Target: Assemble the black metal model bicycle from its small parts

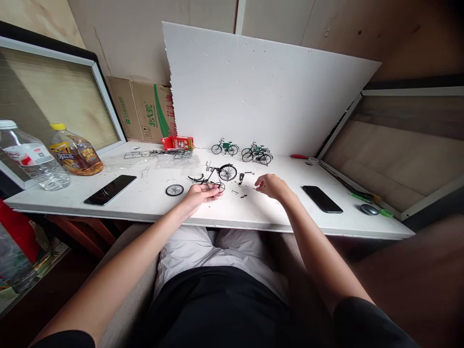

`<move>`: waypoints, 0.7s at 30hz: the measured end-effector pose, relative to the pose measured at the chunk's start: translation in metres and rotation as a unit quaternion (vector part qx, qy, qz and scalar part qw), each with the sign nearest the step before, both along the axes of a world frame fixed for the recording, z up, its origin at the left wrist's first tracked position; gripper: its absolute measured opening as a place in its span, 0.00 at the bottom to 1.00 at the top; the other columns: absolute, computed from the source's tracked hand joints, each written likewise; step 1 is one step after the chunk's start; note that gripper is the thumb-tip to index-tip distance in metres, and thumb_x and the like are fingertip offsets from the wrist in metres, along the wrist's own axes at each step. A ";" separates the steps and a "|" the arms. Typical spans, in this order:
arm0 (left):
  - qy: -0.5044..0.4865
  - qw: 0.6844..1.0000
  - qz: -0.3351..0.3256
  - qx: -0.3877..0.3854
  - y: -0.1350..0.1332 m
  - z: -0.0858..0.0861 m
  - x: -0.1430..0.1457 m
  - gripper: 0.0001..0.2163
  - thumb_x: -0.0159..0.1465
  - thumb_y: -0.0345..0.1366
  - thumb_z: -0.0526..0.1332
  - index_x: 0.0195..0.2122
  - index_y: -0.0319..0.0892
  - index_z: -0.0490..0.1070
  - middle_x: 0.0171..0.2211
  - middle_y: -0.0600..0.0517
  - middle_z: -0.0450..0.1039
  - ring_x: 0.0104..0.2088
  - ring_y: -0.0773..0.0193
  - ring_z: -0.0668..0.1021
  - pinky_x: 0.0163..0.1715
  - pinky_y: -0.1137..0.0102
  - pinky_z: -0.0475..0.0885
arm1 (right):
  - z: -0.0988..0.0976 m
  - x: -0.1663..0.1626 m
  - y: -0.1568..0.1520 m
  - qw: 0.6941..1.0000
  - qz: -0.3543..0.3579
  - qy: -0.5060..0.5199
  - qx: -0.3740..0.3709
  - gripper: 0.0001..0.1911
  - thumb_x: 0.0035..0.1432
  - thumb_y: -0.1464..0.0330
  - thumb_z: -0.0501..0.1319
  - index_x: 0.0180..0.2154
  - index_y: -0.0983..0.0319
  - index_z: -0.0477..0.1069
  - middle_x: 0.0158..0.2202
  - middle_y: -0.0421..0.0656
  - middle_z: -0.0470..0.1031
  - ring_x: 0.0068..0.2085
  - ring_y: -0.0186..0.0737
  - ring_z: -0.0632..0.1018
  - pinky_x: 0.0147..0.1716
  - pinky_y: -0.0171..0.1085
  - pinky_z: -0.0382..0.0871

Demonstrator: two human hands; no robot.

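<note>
My left hand is closed on a black miniature bicycle, fingers and thumb at its lower part. One spoked wheel is on its far end, and a thin ring shows by my fingertips. My right hand is just right of several small dark parts. Its fingers are bent together in a pinch; what they hold, if anything, is too small to make out. A loose spoked wheel lies flat left of my left hand. A curved black piece rests behind that hand.
Assembled green miniature bicycles stand at the back, with another green one beside them. Phones lie left and right. Bottles stand at the far left. Thin part frames and a red packet lie behind.
</note>
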State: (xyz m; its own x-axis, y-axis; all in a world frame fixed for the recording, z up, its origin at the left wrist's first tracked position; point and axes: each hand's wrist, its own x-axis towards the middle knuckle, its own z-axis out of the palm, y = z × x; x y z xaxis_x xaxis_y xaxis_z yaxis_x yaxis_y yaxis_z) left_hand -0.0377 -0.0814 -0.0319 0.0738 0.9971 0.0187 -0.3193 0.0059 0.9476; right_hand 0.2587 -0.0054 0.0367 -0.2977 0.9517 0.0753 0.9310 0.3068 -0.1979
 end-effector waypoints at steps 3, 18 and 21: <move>0.001 1.000 0.003 -0.004 -0.001 0.001 0.000 0.22 0.50 0.40 0.83 0.41 0.36 0.81 0.46 0.40 0.85 0.48 0.51 0.86 0.55 0.57 0.78 | 0.001 0.009 0.004 0.997 -0.044 -0.050 -0.034 0.09 0.63 0.68 0.69 0.45 0.57 0.84 0.46 0.46 0.86 0.39 0.43 0.82 0.34 0.36 0.67; -0.025 0.999 0.037 0.012 0.002 -0.004 0.004 0.22 0.47 0.39 0.83 0.40 0.37 0.82 0.42 0.44 0.85 0.45 0.54 0.86 0.51 0.60 0.79 | -0.007 -0.023 -0.010 0.992 0.059 0.110 0.032 0.09 0.66 0.69 0.62 0.38 0.64 0.81 0.38 0.51 0.85 0.37 0.46 0.83 0.34 0.38 0.71; -0.023 0.998 0.053 0.014 0.001 -0.004 0.007 0.20 0.49 0.40 0.82 0.39 0.37 0.82 0.42 0.44 0.84 0.45 0.55 0.85 0.53 0.59 0.78 | -0.012 -0.047 -0.020 0.926 0.135 0.340 0.091 0.09 0.66 0.64 0.65 0.39 0.63 0.81 0.37 0.48 0.85 0.36 0.43 0.82 0.37 0.37 0.74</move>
